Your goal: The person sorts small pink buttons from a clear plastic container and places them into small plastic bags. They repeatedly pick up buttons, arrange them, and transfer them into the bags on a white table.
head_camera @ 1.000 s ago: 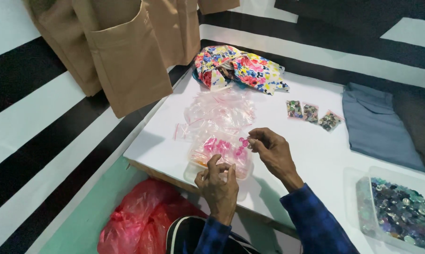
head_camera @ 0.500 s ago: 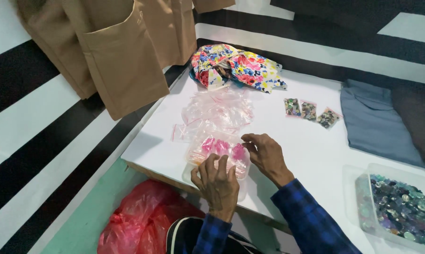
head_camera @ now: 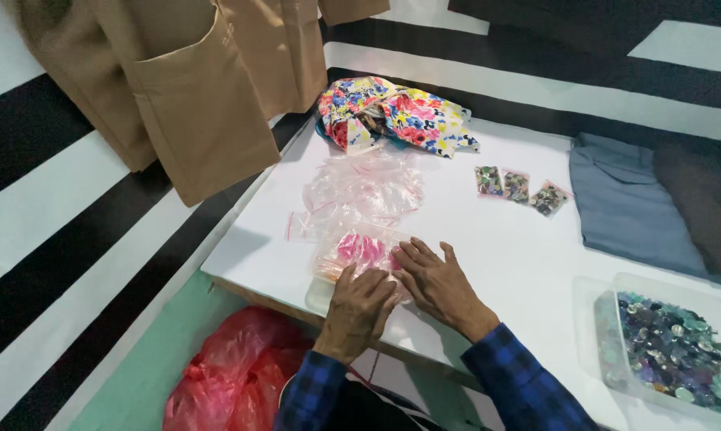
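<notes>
Both hands have dropped flat: the left hand (head_camera: 359, 307) and right hand (head_camera: 438, 283) now press, fingers spread, no grip pinching, on the clear bag of pink pieces (head_camera: 360, 251) at the worktop's (head_camera: 488, 239) seven-o'clock edge, flattening it.

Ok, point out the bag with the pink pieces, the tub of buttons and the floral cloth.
bag with pink pieces (head_camera: 359, 249), head view, on the pink contents showing through the clear plastic.
tub of buttons (head_camera: 593, 289), head view, on its bare near-left rim.
floral cloth (head_camera: 412, 112), head view, on the middle of the bundle.
</notes>
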